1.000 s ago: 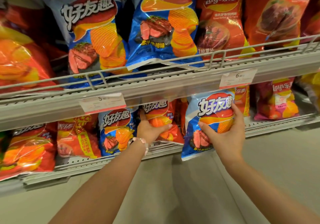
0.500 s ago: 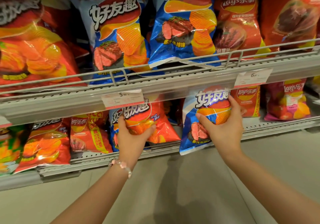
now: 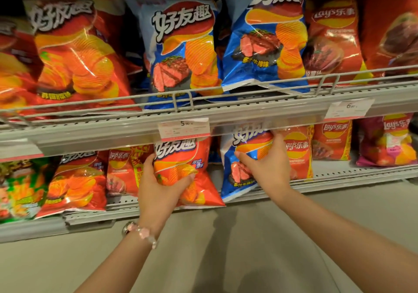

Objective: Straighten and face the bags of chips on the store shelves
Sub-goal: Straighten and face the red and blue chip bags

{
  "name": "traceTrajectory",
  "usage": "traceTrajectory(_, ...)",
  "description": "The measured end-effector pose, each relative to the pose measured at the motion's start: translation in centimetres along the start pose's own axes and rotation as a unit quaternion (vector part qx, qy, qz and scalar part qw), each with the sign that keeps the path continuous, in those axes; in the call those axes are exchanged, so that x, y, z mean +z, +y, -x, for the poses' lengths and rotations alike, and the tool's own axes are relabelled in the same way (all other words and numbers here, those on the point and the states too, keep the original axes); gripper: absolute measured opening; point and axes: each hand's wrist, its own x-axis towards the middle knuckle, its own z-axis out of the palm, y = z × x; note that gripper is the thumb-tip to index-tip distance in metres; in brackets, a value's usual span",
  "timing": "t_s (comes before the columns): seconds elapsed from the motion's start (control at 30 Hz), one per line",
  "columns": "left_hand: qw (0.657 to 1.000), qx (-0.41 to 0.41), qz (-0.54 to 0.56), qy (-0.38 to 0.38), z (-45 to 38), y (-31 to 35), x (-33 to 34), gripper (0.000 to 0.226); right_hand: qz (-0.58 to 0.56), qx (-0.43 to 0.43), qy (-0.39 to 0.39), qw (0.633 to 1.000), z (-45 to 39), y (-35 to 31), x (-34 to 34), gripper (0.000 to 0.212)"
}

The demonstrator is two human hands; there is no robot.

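Observation:
Two shelves of chip bags fill the view. On the lower shelf my left hand [image 3: 161,191] grips a red bag of ridged chips [image 3: 181,157] from its left side, thumb across the front; the bag stands upright and faces me. Just to its right my right hand [image 3: 269,166] holds a blue steak-flavour bag [image 3: 237,172], which leans with its bottom corner over the shelf edge. The top of the blue bag is hidden behind the upper shelf's front rail [image 3: 226,116].
The upper shelf holds red bags [image 3: 77,50], two blue bags [image 3: 183,50] and red Lay's bags [image 3: 332,39] behind a wire guard. Lower shelf: a green bag [image 3: 20,191], more red bags [image 3: 77,179], Lay's bags [image 3: 332,143], a pink bag [image 3: 389,143]. Price tags [image 3: 184,128] hang on the rail. Grey floor below.
My left hand pulled the red bag out from the back and brought it forward and left, in front of a small blue bag. The right hand pushed the blue bag back under the rail.

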Motion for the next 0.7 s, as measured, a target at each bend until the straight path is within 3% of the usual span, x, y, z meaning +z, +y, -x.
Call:
traceTrajectory(0.2,0.998,0.018,-0.057,0.035,0.0,-1.8,-2.6,0.099,0.016,0.019,-0.025,0.999,-0.1,-1.2,4.9,0.091)
traceTrajectory(0.43,0.998,0.001,-0.058,0.012,0.5,-2.0,-2.7,0.107,0.032,0.101,-0.063,0.992,0.0,0.4,7.6,0.111)
traceTrajectory(0.57,0.999,-0.001,-0.053,0.003,0.2,-1.7,-2.4,0.105,0.035,0.107,-0.115,0.987,-0.5,0.5,7.2,0.115)
traceTrajectory(0.63,0.999,-0.005,-0.045,-0.001,0.0,-1.6,-2.3,0.107,0.079,0.077,-0.098,0.989,0.2,0.0,6.5,0.107)
traceTrajectory(0.7,0.999,-0.005,-0.038,0.003,0.0,-1.5,-2.2,0.105,0.052,-0.012,-0.084,0.995,2.0,-1.2,5.8,0.089)
